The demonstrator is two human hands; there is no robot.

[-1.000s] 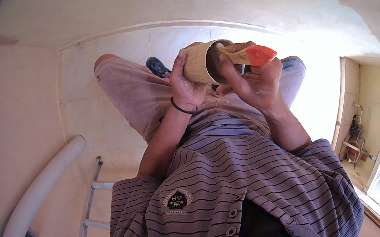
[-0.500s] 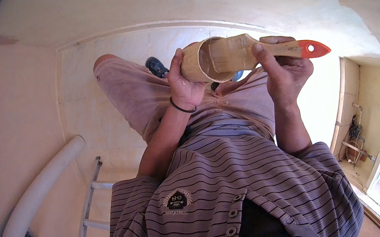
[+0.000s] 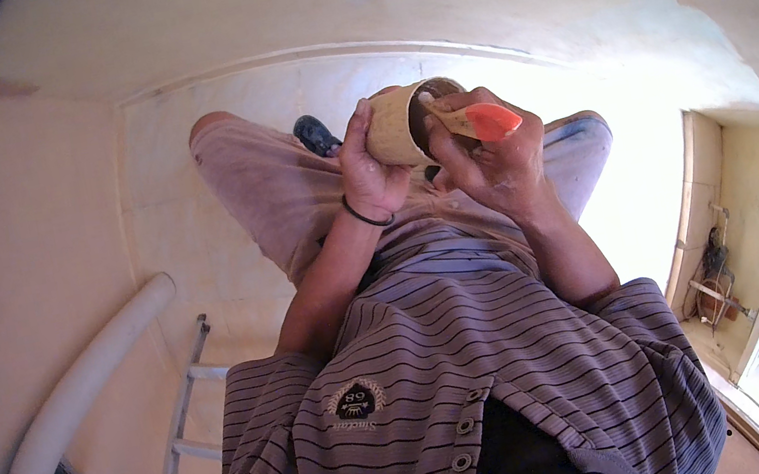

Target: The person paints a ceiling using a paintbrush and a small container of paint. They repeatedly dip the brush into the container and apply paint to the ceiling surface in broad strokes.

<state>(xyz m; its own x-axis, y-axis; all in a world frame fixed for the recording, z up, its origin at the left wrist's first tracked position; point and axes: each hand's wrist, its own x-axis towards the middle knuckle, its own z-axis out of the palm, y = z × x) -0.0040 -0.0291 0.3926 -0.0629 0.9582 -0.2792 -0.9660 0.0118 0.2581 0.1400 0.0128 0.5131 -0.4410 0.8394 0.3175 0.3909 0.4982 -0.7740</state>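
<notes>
Fingers of the left hand (image 3: 368,173) wrap around a tan can (image 3: 396,127), holding it tilted above the lap. The right hand (image 3: 489,167) pinches a brush (image 3: 481,121) with an orange-tipped handle, its head dipped inside the can's mouth. A ladder (image 3: 183,444) stands below left.

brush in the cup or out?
In. The brush goes down into the cup, only its wooden handle and orange tip showing; bristles hidden.
</notes>
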